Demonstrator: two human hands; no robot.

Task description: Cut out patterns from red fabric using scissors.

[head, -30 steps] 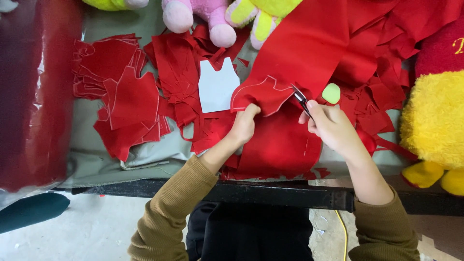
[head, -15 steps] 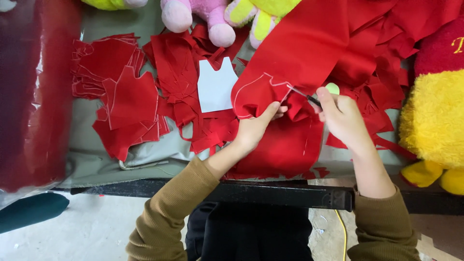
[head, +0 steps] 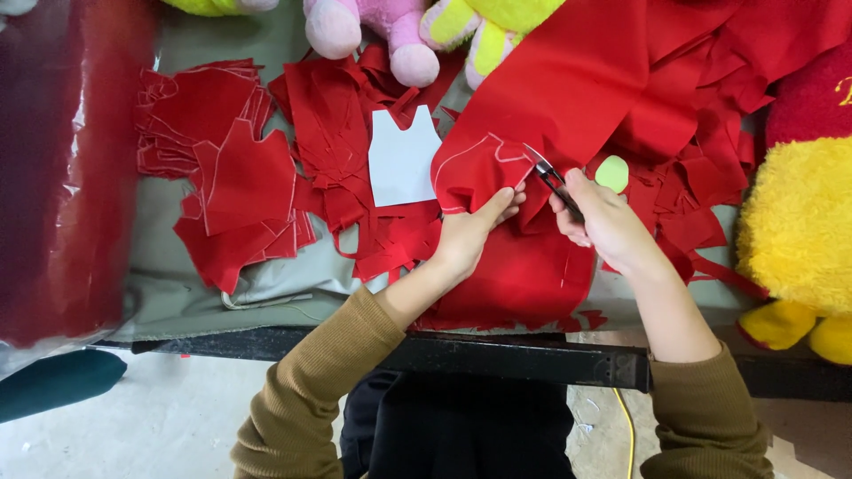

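My left hand (head: 470,232) pinches the edge of a large red fabric sheet (head: 568,98) marked with a white chalk outline (head: 470,164). My right hand (head: 603,220) grips a pair of scissors (head: 548,176), whose blades meet the fabric at the chalk line just right of my left thumb. A white paper pattern piece (head: 404,160), shaped like a small vest, lies flat to the left of the cut. Both sleeves are olive brown.
A stack of cut red pieces (head: 226,168) lies at the left on the grey-green table cover (head: 222,288). Red scraps (head: 701,191) litter the right. A yellow plush toy (head: 799,231) sits far right, pink (head: 368,31) and yellow-green (head: 484,27) plush toys at the top. Dark red cloth (head: 62,168) hangs left.
My left hand has slid up and right along the fabric edge, closer to the scissors. The scissors have advanced a little along the chalk line.
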